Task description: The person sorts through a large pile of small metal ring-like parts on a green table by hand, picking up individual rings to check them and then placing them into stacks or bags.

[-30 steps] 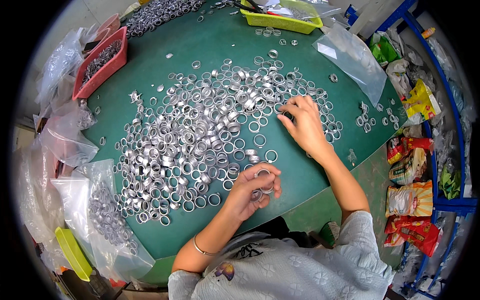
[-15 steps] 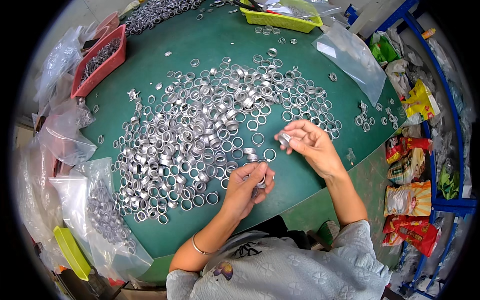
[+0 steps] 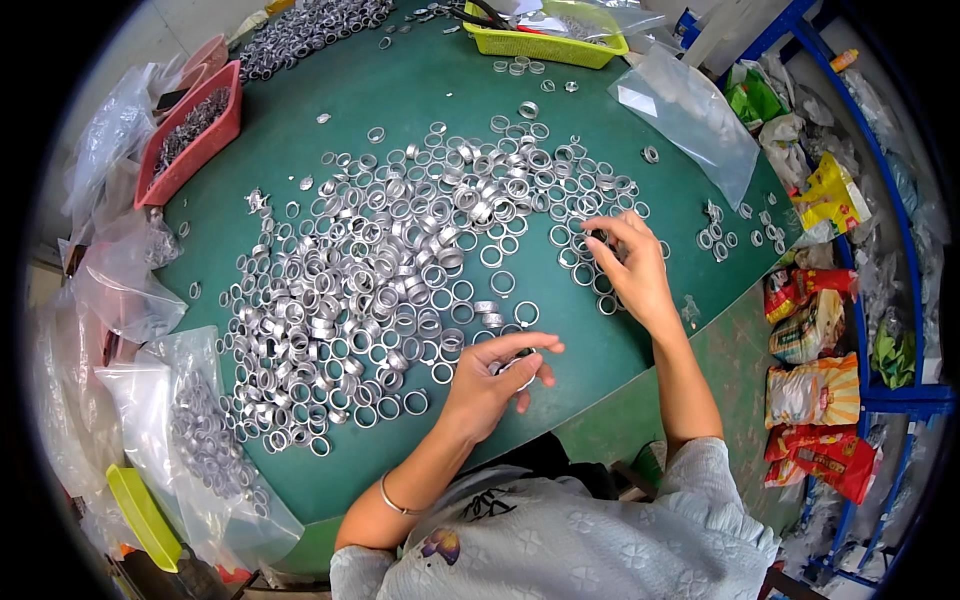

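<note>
My left hand [image 3: 488, 385] is at the near edge of a large spread of silver metal rings [image 3: 380, 270]. Its fingers curl loosely, and a bit of shiny ring [image 3: 517, 360] shows between them; how many it holds is hidden. Beside it on the table lie a short stack of rings [image 3: 488, 313] and a single ring [image 3: 527, 313]. My right hand [image 3: 635, 268] hovers at the right side of the spread, close above several flat rings [image 3: 583, 272]. Its thumb and fingers are apart, and no ring shows in them.
On the green table [image 3: 330, 95] stand a red tray of small metal parts [image 3: 235, 105] at left and a yellow-green basket [image 3: 540, 48] at the back. Clear plastic bags [image 3: 225, 500] lie along the left. A blue shelf rack [image 3: 905, 405] with colourful packets stands at right.
The ring that was in my right hand's fingers no longer shows there. That hand has moved slightly up over the flat rings, and my left fingers have straightened somewhat.
</note>
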`<state>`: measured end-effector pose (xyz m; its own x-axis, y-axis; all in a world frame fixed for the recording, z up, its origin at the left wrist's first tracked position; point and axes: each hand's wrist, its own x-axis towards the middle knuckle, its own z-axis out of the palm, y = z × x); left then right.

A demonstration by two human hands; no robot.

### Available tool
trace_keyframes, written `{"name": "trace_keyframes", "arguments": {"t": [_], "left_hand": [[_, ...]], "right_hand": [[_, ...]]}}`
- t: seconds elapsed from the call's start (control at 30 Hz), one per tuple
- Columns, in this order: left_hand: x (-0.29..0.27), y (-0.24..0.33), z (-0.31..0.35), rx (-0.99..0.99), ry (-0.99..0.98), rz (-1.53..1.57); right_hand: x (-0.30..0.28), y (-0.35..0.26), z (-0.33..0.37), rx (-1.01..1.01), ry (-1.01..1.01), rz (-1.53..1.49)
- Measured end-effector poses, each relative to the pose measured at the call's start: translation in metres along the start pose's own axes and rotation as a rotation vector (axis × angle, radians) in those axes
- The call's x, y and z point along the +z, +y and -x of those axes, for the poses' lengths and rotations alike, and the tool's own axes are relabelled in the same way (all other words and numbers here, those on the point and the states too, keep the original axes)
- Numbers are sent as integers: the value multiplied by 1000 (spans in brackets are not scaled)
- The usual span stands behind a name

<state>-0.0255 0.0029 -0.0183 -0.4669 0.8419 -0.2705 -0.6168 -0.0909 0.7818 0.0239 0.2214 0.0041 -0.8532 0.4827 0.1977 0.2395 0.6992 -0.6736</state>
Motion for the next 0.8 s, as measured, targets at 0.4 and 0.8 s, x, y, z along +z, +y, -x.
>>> {"name": "trace_keyframes", "arguments": {"t": [0.4,0.8], "left_hand": [[0,-5,0,-56,-75,-1],[3,-2,-1,152,72,70]], "right_hand": [[35,-17,-27,-360,-81,274],[11,-18,0,367,-484,-891]]}}
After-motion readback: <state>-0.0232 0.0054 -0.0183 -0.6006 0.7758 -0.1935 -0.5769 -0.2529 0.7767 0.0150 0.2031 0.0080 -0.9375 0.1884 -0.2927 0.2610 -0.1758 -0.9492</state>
